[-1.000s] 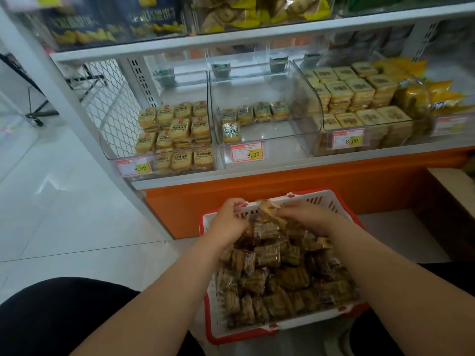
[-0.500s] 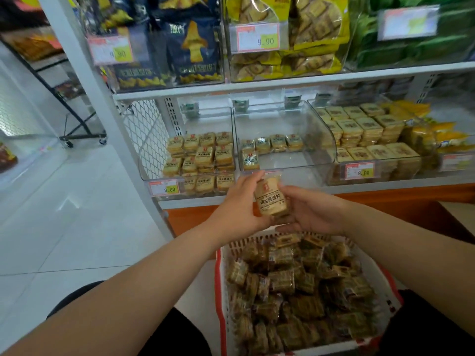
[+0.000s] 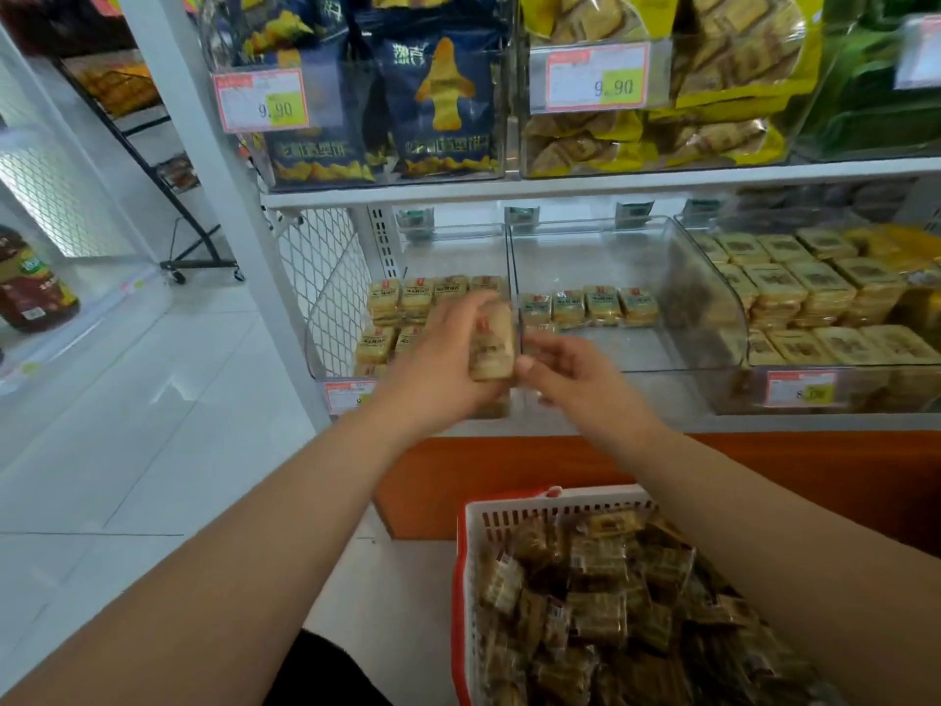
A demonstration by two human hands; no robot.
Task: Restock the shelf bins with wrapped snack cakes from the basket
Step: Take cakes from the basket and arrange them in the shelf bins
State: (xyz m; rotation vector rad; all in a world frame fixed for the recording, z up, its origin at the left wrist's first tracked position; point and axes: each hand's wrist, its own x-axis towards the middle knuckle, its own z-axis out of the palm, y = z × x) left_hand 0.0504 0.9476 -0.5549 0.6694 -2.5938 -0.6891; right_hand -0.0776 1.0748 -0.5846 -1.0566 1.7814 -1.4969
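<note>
1. The white shelf holds clear bins side by side.
2. The red and white basket sits on the floor below, full of wrapped snack cakes.
3. The right bin is packed with cakes.
4. The middle bin has just one short row at the back.
5. The left bin is part full.
6. The left hand grips a blurry cake, held up in front of the wall between the left and middle bins.
7. The right hand is just beside it, with its thumb touching the cake. I cannot tell if this hand holds anything.
</note>
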